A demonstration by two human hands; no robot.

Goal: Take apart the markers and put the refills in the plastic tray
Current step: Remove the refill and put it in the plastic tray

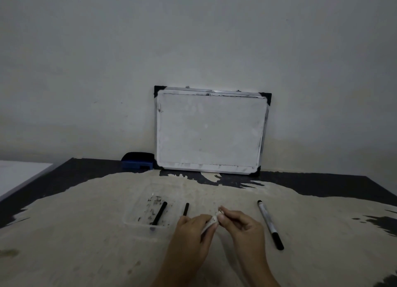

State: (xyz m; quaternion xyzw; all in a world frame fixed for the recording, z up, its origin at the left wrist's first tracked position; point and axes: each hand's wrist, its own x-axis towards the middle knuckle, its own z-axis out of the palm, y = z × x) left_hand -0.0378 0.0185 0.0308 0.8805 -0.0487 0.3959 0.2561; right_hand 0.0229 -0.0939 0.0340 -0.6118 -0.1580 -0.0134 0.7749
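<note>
A white marker barrel (211,222) is held between both hands near the table's front middle. My left hand (193,228) wraps its lower part; my right hand (238,222) pinches its upper end. A clear, ink-stained plastic tray (137,220) lies to the left with one black refill (159,213) slanted inside it. Another black stick (186,209) lies on the table between the tray and my hands; its lower end is hidden by my left hand. A whole marker (269,223) with a black cap lies to the right.
A small whiteboard (210,130) leans on the wall at the back of the worn dark table (322,183). A blue eraser (137,161) sits beside it on the left. A white surface (19,175) adjoins the table's left edge.
</note>
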